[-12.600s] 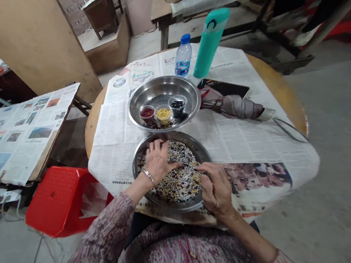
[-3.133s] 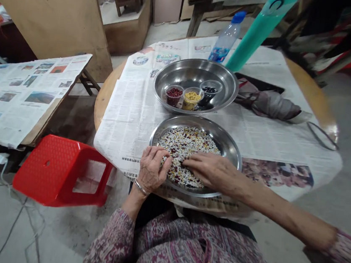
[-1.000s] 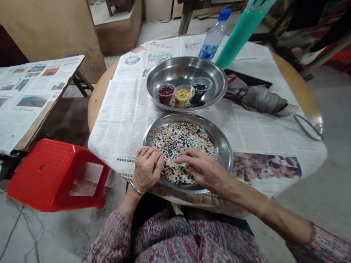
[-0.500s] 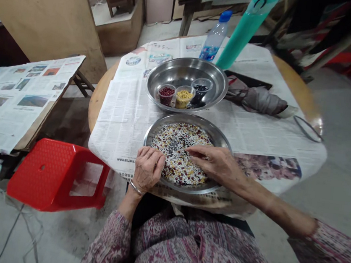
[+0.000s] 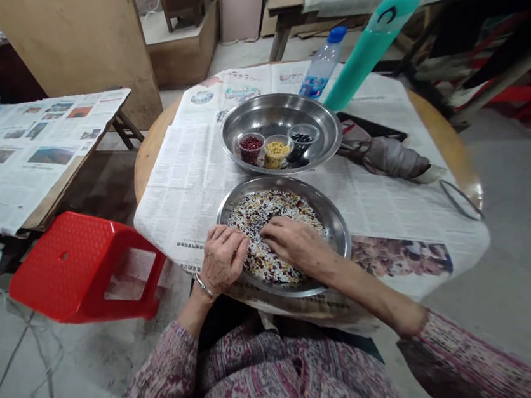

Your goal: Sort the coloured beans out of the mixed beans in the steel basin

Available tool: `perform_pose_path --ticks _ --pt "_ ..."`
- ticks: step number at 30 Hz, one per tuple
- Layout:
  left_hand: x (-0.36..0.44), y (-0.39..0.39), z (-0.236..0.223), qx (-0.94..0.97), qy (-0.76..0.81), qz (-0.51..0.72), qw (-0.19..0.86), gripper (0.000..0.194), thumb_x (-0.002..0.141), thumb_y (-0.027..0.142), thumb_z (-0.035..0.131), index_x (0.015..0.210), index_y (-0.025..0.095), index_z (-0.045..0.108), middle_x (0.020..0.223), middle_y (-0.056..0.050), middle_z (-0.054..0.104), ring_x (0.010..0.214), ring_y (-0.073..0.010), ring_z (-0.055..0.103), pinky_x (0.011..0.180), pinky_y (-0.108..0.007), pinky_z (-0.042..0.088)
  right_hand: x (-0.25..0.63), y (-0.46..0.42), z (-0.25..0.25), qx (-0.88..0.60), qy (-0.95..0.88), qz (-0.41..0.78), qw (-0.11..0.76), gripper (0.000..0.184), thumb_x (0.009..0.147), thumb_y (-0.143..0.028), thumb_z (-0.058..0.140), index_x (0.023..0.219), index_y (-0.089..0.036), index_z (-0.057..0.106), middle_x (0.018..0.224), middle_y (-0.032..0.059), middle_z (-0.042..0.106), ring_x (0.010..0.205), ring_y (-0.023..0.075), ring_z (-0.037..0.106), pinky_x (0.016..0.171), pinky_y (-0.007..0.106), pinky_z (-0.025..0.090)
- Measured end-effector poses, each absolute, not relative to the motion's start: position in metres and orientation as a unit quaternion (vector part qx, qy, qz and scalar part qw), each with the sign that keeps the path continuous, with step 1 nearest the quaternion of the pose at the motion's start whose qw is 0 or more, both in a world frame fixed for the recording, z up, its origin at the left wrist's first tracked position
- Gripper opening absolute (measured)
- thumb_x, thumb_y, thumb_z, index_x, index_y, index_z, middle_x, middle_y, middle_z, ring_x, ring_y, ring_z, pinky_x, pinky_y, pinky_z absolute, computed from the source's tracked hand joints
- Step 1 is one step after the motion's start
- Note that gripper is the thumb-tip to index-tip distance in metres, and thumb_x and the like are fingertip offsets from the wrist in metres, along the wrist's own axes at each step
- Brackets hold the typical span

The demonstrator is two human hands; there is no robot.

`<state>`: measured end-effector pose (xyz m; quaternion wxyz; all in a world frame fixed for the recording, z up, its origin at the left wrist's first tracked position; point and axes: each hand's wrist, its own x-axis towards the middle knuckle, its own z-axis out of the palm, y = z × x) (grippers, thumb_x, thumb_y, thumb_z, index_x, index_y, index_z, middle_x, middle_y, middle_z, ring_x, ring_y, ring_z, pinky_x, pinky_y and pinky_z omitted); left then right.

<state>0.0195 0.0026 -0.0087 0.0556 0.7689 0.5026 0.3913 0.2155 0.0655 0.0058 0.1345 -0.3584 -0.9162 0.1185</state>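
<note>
A steel basin (image 5: 338, 230) in front of me holds white grains mixed with yellow, dark red and black beans (image 5: 257, 214). My left hand (image 5: 224, 255), a bangle at its wrist, is curled closed at the basin's left rim; what it holds, if anything, is hidden. Over the middle of the mix, my right hand (image 5: 293, 244) reaches down with its fingertips together at the grains. Anything between those fingertips is too small to make out. Behind stands a second steel basin (image 5: 256, 110) with clear cups of red beans (image 5: 251, 148), yellow beans (image 5: 276, 152) and black beans (image 5: 302, 140).
Newspaper (image 5: 176, 182) covers the round table. At its back stand a plastic water bottle (image 5: 321, 65) and a tall teal bottle (image 5: 371, 54); a folded grey umbrella (image 5: 392, 157) lies to the right. A red plastic stool (image 5: 67, 259) stands on the left, beside a newspaper-covered bench (image 5: 36, 147).
My right hand has moved left and down into the middle of the grains. My left hand stays at the rim, almost unmoved. The view has shifted slightly.
</note>
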Motion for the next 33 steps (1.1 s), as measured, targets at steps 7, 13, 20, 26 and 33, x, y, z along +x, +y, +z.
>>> perform_pose_path --ticks 7,13,20,26,33 --pt "0.020 0.002 -0.007 0.768 0.499 0.395 0.065 0.020 0.098 0.021 0.046 0.086 0.018 0.061 0.086 -0.005 0.069 0.086 -0.0184 0.059 0.088 -0.038 0.044 0.242 0.040 0.018 -0.319 -0.928 0.125 0.144 0.018 0.091 -0.015 0.049 0.087 -0.020 0.065 0.082 0.0055 0.064 0.077 0.0178 0.060 0.070 0.029 0.046" --pt "0.020 0.002 -0.008 0.766 0.503 0.394 0.068 0.018 0.098 0.021 0.047 0.086 0.019 0.061 0.087 -0.004 0.069 0.087 -0.0180 0.059 0.089 -0.037 0.043 0.256 0.044 0.027 -0.338 -0.915 0.143 0.168 0.022 0.097 -0.027 0.046 0.089 -0.020 0.065 0.091 0.0073 0.067 0.088 0.0205 0.063 0.082 0.036 0.051" --pt "0.020 0.003 -0.007 0.768 0.496 0.400 0.057 0.018 0.098 0.020 0.047 0.086 0.018 0.060 0.086 -0.004 0.068 0.086 -0.0178 0.058 0.089 -0.037 0.043 0.236 0.076 -0.002 -0.430 -0.888 0.048 0.159 0.030 0.086 -0.027 0.059 0.113 -0.015 0.063 0.108 0.0134 0.064 0.105 0.0297 0.058 0.092 0.044 0.049" --pt "0.019 0.002 -0.007 0.768 0.504 0.390 0.061 0.019 0.098 0.020 0.046 0.086 0.018 0.061 0.087 -0.005 0.068 0.087 -0.0185 0.059 0.088 -0.038 0.043 0.208 0.089 -0.001 -0.438 -0.882 0.105 0.136 0.025 0.087 -0.014 0.048 0.105 -0.014 0.066 0.101 0.0117 0.065 0.092 0.0223 0.061 0.086 0.034 0.047" --pt "0.020 0.003 -0.008 0.767 0.503 0.395 0.058 0.020 0.098 0.021 0.046 0.086 0.019 0.061 0.086 -0.005 0.068 0.086 -0.0186 0.060 0.088 -0.038 0.044 0.186 0.100 0.011 -0.410 -0.900 0.122 0.077 0.015 0.081 -0.009 0.051 0.079 -0.016 0.065 0.083 0.0085 0.066 0.079 0.0192 0.058 0.073 0.029 0.041"
